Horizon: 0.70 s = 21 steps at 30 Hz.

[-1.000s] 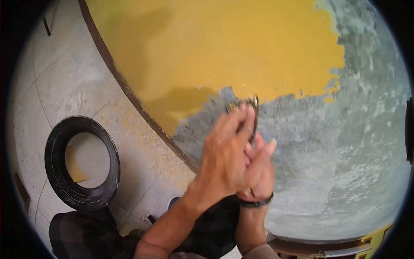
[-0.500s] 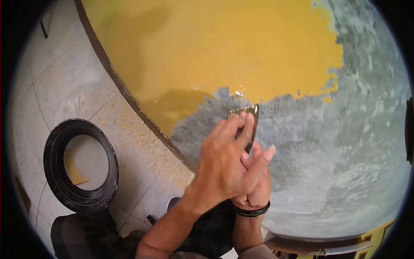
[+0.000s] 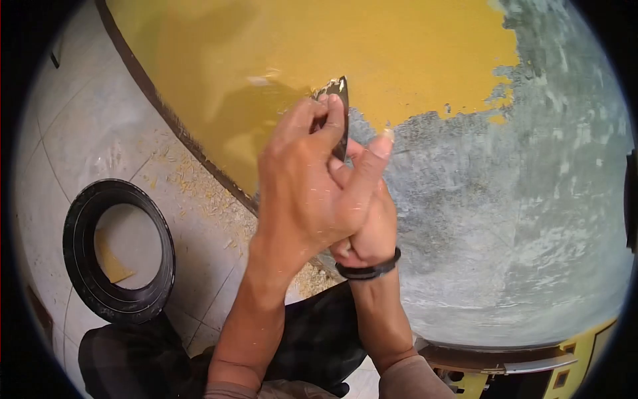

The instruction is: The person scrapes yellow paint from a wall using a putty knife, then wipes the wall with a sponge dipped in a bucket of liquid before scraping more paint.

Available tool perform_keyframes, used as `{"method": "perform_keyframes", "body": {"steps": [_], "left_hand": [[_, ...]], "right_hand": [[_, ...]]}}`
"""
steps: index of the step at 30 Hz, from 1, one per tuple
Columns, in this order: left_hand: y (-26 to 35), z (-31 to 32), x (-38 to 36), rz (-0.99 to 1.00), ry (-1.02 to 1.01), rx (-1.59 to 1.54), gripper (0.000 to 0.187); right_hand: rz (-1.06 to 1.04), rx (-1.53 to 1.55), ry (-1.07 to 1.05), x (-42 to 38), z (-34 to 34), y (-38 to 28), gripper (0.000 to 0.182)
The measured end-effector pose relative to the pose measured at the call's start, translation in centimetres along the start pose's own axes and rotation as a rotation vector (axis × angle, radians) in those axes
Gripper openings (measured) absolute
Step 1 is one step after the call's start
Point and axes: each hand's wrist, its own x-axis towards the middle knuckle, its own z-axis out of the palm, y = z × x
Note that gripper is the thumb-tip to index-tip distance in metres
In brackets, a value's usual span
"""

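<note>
My right hand [image 3: 373,223], with a black band at the wrist, is closed around the handle of a paint scraper [image 3: 341,136]; the handle is mostly hidden. My left hand [image 3: 302,176] lies over it, fingertips pressed together on the scraper's dark blade and thumb across the right hand. Pale flakes cling to the blade's upper edge, which is against the yellow paint [image 3: 399,60] on the wall. Beside and below the yellow is bare grey wall [image 3: 465,193] with a ragged border between them.
A black bucket [image 3: 72,249] stands on the tiled floor [image 3: 93,126] at the left, a yellow piece inside it. Paint chips [image 3: 193,183] are scattered along the wall's dark base strip [image 3: 154,100]. My dark-clothed knee [image 3: 129,362] is at the lower left.
Both hands and the scraper have moved up and to the left, from the grey border onto the yellow paint. The view has shifted slightly.
</note>
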Motion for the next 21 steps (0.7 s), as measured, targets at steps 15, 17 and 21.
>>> {"method": "perform_keyframes", "body": {"steps": [15,17,21], "left_hand": [[0.2,1.3,-2.0,0.049,-0.087,-0.157,0.057],[0.7,1.9,-2.4,0.077,-0.073,-0.134,0.056],[0.4,1.0,-1.7,-0.008,-0.119,-0.164,0.059]], "right_hand": [[-0.096,0.066,0.193,-4.3,-1.6,-0.4,0.034],[-0.098,0.128,0.095,-4.2,-2.7,-0.3,0.035],[-0.072,0.195,0.047,-3.9,-3.0,0.3,0.034]]}}
